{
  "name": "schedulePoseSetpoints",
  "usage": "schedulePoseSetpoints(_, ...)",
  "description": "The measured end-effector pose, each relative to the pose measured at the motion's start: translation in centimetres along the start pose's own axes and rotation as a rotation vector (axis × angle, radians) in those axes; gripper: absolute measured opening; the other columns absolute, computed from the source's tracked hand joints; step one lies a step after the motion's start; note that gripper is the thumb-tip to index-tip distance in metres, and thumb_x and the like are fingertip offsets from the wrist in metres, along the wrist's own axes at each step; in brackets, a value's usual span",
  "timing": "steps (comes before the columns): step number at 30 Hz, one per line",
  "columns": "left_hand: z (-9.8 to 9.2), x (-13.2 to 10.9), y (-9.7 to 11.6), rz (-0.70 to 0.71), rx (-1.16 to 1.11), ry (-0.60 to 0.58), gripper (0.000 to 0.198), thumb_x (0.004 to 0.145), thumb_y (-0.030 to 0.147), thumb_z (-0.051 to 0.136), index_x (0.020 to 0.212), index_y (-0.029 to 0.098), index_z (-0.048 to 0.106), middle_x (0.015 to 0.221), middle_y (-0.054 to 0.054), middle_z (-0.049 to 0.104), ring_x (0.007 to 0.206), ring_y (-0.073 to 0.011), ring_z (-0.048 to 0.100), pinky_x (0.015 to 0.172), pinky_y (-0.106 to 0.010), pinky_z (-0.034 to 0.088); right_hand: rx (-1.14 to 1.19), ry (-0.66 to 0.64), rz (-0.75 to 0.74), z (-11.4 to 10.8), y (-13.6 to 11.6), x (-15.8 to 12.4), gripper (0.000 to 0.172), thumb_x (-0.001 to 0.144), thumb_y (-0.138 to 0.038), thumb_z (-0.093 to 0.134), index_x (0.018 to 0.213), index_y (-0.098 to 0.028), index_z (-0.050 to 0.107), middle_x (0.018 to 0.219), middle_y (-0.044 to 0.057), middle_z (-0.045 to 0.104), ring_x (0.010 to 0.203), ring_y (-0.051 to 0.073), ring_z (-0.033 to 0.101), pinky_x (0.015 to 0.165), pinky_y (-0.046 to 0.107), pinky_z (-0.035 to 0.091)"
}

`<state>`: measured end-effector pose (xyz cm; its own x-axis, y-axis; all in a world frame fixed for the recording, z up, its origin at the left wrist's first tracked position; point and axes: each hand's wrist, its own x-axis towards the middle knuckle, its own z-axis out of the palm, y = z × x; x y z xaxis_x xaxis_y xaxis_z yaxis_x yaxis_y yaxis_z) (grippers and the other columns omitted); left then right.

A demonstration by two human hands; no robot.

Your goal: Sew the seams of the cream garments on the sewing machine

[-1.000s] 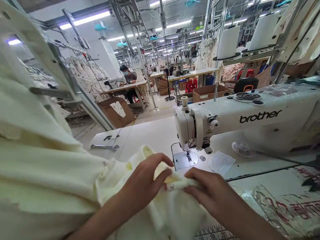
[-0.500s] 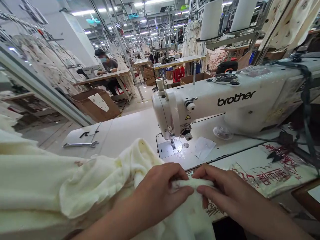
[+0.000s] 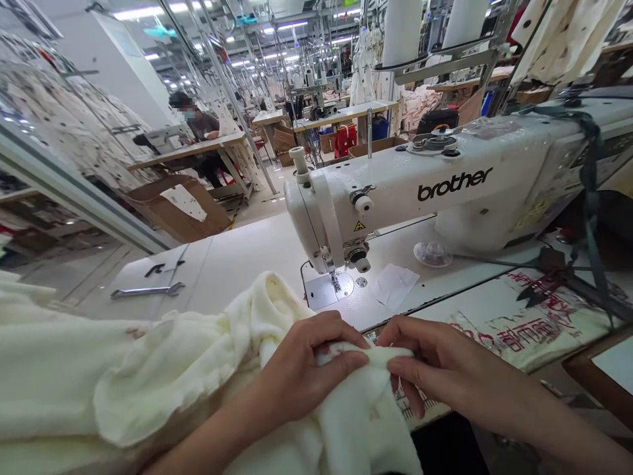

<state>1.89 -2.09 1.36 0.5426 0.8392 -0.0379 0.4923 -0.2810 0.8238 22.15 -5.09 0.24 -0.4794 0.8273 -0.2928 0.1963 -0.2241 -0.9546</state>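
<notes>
Both my hands pinch a fold of thick cream fleece fabric just in front of the sewing table's edge. My left hand grips the fold from the left, and my right hand holds its right end between thumb and fingers. The rest of the cream garment lies bunched to my left. Behind my hands stands a white Brother sewing machine. Its needle and presser foot are over the metal throat plate, a short way beyond the fabric and not touching it.
A steel wrench lies on the white table left of the machine. To the right are a clear plastic dish and a paper sheet. Thread cones stand above. A co-worker sews at a table beyond.
My view has swung left and tilted, so the machine sits further left in the frame. My hands have gathered the fabric fold more tightly and sit closer together than one second ago.
</notes>
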Motion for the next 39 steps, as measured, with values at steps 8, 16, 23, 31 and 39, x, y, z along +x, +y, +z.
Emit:
schedulePoseSetpoints(8, -0.6, 0.3, -0.3, -0.219, -0.201, -0.073, 0.022, 0.079, 0.039, 0.060, 0.078, 0.018, 0.067, 0.068, 0.002, 0.057, 0.065, -0.0102, 0.046, 0.061, -0.022, 0.035, -0.493, 0.336, -0.262, 1.2, 0.3, -0.2, 0.012, 0.087, -0.018, 0.047, 0.094, -0.022, 0.056, 0.085, 0.000, 0.060, 0.078, 0.014, 0.059, 0.067, 0.026, 0.045)
schedulePoseSetpoints(16, 0.0, -0.7, 0.7, -0.384, -0.519, 0.029, 0.028, 0.073, 0.042, 0.067, 0.074, 0.014, 0.063, 0.067, 0.002, 0.056, 0.065, -0.0095, 0.046, 0.059, -0.020, 0.036, -0.977, 0.810, -0.788, 3.9, 0.9, 0.4, 0.006, 0.087, -0.012, 0.052, 0.087, -0.015, 0.057, 0.082, 0.006, 0.059, 0.082, 0.020, 0.056, 0.076, 0.035, 0.040)
schedulePoseSetpoints(23, 0.5, -1.3, 0.7, -0.504, -0.682, 0.133, 0.031, 0.064, 0.041, 0.075, 0.076, 0.014, 0.066, 0.069, 0.001, 0.063, 0.064, -0.0081, 0.050, 0.061, -0.019, 0.038, -1.029, 0.944, -0.852, 5.0, 1.4, 0.6, 0.008, 0.082, -0.007, 0.059, 0.090, -0.010, 0.060, 0.089, 0.012, 0.064, 0.088, 0.024, 0.060, 0.080, 0.038, 0.045)
schedulePoseSetpoints(31, 0.8, -1.4, 0.9, -0.546, -0.688, 0.141, 0.034, 0.059, 0.043, 0.077, 0.077, 0.015, 0.068, 0.066, 0.000, 0.065, 0.060, -0.0113, 0.054, 0.055, -0.020, 0.039, -0.964, 1.001, -0.823, 4.9, 1.2, 1.6, 0.011, 0.082, -0.004, 0.053, 0.082, -0.014, 0.056, 0.075, 0.007, 0.061, 0.072, 0.018, 0.058, 0.071, 0.032, 0.047)
schedulePoseSetpoints(39, 0.7, -1.2, 0.4, -0.566, -0.667, 0.145, 0.034, 0.058, 0.042, 0.078, 0.076, 0.014, 0.069, 0.066, -0.001, 0.066, 0.060, -0.0104, 0.054, 0.055, -0.020, 0.038, -0.471, 0.816, -0.401, 2.4, 0.3, -1.0, 0.011, 0.090, -0.026, 0.044, 0.082, -0.024, 0.051, 0.075, 0.000, 0.058, 0.068, 0.014, 0.057, 0.059, 0.024, 0.047)
